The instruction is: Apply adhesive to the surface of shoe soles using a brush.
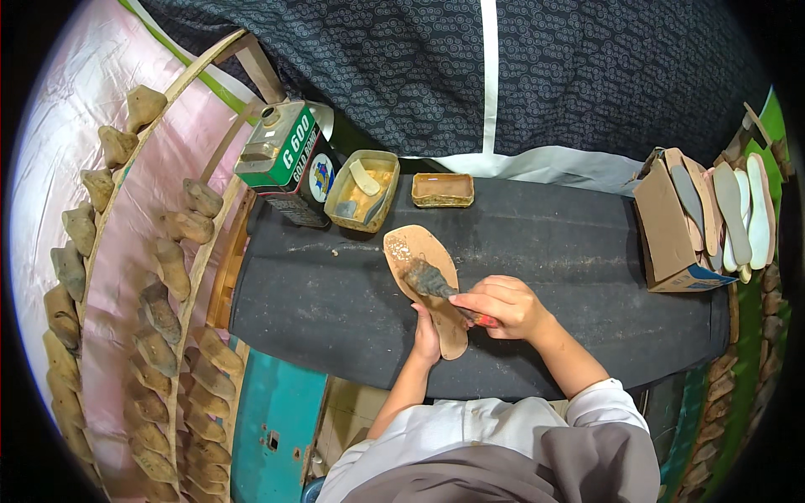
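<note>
Head camera view, looking down over a worktable: a person's right hand is closed around the handle of a brush, a touch of red showing below the fingers. The brush's dark, clumped head lies over the wider end of a tan shoe sole, where glossy specks catch the light. The left hand grips the sole by its left edge, thumb in sight and the other fingers mostly hidden beneath. The sole is held at a slant above the near half of the dark-covered table, its narrow end toward the person. Past it, near the table's far edge, are a shallow tan dish, a deeper container with cut scraps inside, and a green-and-black metal can. At right, a cardboard box bristles with upright sole-shaped pieces. Wooden racks at left carry rows of shoe lasts; a dark patterned cloth hangs behind the table.
</note>
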`<control>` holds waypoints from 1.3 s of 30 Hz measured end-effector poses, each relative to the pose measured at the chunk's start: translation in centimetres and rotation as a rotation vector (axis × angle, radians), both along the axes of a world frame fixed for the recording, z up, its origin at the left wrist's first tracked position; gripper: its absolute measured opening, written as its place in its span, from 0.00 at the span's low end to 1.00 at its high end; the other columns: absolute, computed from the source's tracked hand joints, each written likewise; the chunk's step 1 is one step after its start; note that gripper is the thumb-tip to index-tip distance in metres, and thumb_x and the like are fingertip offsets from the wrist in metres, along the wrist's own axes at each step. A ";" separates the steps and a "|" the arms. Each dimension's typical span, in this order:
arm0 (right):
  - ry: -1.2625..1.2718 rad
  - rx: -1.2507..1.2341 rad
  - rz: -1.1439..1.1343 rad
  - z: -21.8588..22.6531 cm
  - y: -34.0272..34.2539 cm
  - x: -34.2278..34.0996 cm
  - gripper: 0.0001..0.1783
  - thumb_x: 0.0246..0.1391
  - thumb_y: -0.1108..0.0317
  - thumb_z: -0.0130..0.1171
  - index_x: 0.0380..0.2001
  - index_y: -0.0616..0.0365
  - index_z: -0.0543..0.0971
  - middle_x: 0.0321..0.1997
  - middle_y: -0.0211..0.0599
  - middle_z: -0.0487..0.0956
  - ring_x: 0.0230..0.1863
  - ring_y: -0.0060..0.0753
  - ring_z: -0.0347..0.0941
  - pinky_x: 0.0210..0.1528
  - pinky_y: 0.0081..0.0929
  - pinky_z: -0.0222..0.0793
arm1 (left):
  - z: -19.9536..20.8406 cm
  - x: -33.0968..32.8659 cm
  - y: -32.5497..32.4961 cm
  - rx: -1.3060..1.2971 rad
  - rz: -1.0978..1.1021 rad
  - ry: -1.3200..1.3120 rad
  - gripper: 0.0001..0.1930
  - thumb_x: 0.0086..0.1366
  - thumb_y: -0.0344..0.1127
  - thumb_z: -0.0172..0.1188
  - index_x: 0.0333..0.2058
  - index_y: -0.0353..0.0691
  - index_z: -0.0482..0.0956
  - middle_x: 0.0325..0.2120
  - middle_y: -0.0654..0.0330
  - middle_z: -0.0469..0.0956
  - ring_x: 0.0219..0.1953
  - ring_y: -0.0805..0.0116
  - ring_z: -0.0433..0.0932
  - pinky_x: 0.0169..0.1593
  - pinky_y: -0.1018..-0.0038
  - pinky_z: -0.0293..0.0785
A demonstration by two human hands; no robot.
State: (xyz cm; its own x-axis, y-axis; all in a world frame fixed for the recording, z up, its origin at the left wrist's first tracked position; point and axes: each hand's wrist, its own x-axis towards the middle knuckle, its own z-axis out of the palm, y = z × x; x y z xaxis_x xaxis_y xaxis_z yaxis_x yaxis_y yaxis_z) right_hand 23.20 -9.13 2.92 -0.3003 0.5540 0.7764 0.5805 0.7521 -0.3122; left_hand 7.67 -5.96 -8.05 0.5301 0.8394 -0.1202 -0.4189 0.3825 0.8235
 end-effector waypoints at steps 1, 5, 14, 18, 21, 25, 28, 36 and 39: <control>0.041 -0.024 0.016 0.0 -0.3 0.4 0.26 0.28 0.76 0.63 0.40 0.62 0.77 0.27 0.37 0.76 0.26 0.37 0.73 0.29 0.29 0.70 | -0.3 -0.1 0.1 0.001 0.000 0.000 0.42 0.59 0.71 0.22 0.49 0.37 0.65 0.33 0.56 0.74 0.33 0.66 0.75 0.39 0.70 0.72; 0.175 0.033 -0.067 1.1 -0.4 0.3 0.24 0.25 0.79 0.61 0.35 0.65 0.80 0.24 0.39 0.77 0.23 0.35 0.74 0.28 0.27 0.71 | -1.8 -0.2 0.6 0.058 -0.134 -0.116 0.43 0.58 0.72 0.22 0.46 0.36 0.66 0.30 0.57 0.72 0.29 0.67 0.73 0.35 0.72 0.71; 0.060 0.126 -0.091 0.3 0.4 -0.9 0.14 0.51 0.66 0.55 0.37 0.64 0.79 0.27 0.39 0.77 0.26 0.37 0.75 0.29 0.28 0.72 | -1.4 0.2 0.2 0.134 -0.092 -0.029 0.42 0.59 0.71 0.25 0.47 0.36 0.64 0.34 0.56 0.72 0.32 0.66 0.73 0.37 0.72 0.71; 0.011 0.075 0.024 0.0 -0.8 -0.8 0.15 0.42 0.71 0.59 0.37 0.62 0.79 0.25 0.36 0.75 0.24 0.34 0.74 0.26 0.26 0.70 | -1.8 0.2 -0.3 -0.003 0.055 0.028 0.41 0.61 0.70 0.28 0.52 0.36 0.63 0.42 0.55 0.74 0.44 0.63 0.74 0.49 0.68 0.70; -0.013 -0.016 0.089 -0.3 -2.1 -0.4 0.15 0.40 0.72 0.60 0.36 0.62 0.80 0.25 0.35 0.75 0.24 0.33 0.73 0.25 0.26 0.69 | -2.8 -0.7 0.4 0.067 -0.019 -0.022 0.40 0.61 0.69 0.32 0.50 0.35 0.67 0.43 0.55 0.74 0.46 0.63 0.73 0.51 0.68 0.68; -0.054 -0.061 0.092 0.5 -2.9 0.0 0.16 0.39 0.71 0.61 0.36 0.62 0.80 0.25 0.34 0.75 0.24 0.33 0.73 0.25 0.26 0.70 | -4.3 -1.2 1.2 0.108 -0.196 -0.191 0.39 0.62 0.68 0.31 0.51 0.36 0.66 0.46 0.55 0.72 0.48 0.63 0.72 0.51 0.68 0.69; -0.002 0.037 0.015 1.1 -2.5 -0.3 0.16 0.40 0.71 0.62 0.36 0.61 0.80 0.25 0.34 0.75 0.24 0.33 0.74 0.25 0.26 0.70 | -2.0 -0.1 -0.1 -0.015 -0.086 -0.150 0.38 0.63 0.67 0.30 0.50 0.36 0.66 0.45 0.56 0.72 0.47 0.64 0.72 0.50 0.69 0.69; -0.082 0.082 0.020 1.1 -2.7 -0.5 0.16 0.39 0.73 0.62 0.37 0.61 0.80 0.25 0.34 0.75 0.25 0.32 0.73 0.26 0.25 0.70 | 0.7 -0.3 0.3 0.131 -0.055 -0.085 0.38 0.62 0.69 0.31 0.44 0.35 0.69 0.39 0.56 0.73 0.41 0.66 0.73 0.47 0.70 0.69; -0.110 0.024 0.071 1.7 -3.7 0.0 0.17 0.37 0.74 0.64 0.36 0.61 0.80 0.25 0.33 0.74 0.25 0.31 0.73 0.26 0.24 0.70 | -0.2 -0.8 1.3 0.063 -0.147 -0.288 0.38 0.62 0.69 0.31 0.42 0.35 0.70 0.37 0.56 0.73 0.39 0.66 0.73 0.45 0.70 0.69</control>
State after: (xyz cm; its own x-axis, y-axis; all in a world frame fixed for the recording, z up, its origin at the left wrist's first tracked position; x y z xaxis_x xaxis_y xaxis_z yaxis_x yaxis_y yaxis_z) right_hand 23.23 -12.80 4.61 -0.4223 0.5100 0.7494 0.5555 0.7989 -0.2306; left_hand 6.86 -4.63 -8.29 0.6510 0.7522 0.1021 -0.5820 0.4083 0.7032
